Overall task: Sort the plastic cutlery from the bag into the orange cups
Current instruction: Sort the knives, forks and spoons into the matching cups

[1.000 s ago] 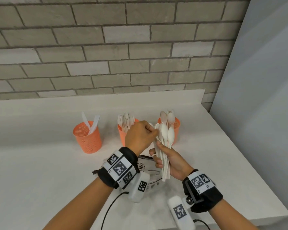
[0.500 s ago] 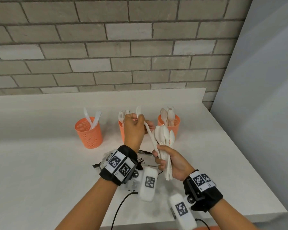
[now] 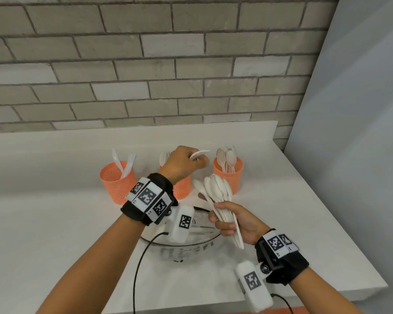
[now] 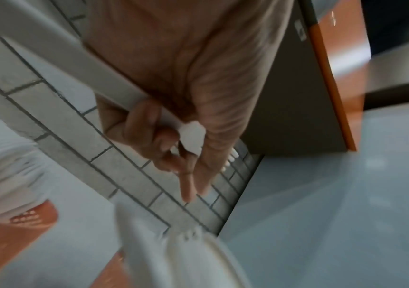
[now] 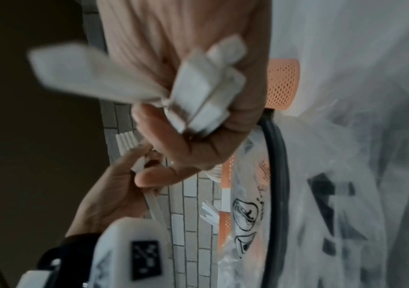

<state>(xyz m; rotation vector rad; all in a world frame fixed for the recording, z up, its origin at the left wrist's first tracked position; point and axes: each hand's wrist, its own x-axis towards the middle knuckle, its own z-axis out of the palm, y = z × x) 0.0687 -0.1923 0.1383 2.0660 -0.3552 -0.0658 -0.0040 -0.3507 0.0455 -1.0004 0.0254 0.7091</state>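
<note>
Three orange mesh cups stand in a row on the white counter. The left cup [image 3: 117, 182] holds two knives, the middle cup [image 3: 182, 189] holds forks and is mostly hidden behind my left hand [image 3: 182, 165], and the right cup [image 3: 228, 175] holds spoons. My left hand pinches a single white utensil [image 3: 199, 154] above the middle cup; I cannot tell its kind. My right hand [image 3: 236, 220] grips a bundle of white cutlery [image 3: 218, 191] by the handles, spoon bowls up, in front of the right cup. The clear plastic bag [image 3: 191, 250] lies under both hands.
The counter [image 3: 55, 223] ends at a front edge near me and at a right edge beside a grey panel [image 3: 349, 155]. A brick wall [image 3: 145, 64] backs the counter. Black cables run from both wrist cameras.
My left hand has drawn one utensil out of the bundle and lifted it back over the middle cup. The right hand stays put with the bundle.
</note>
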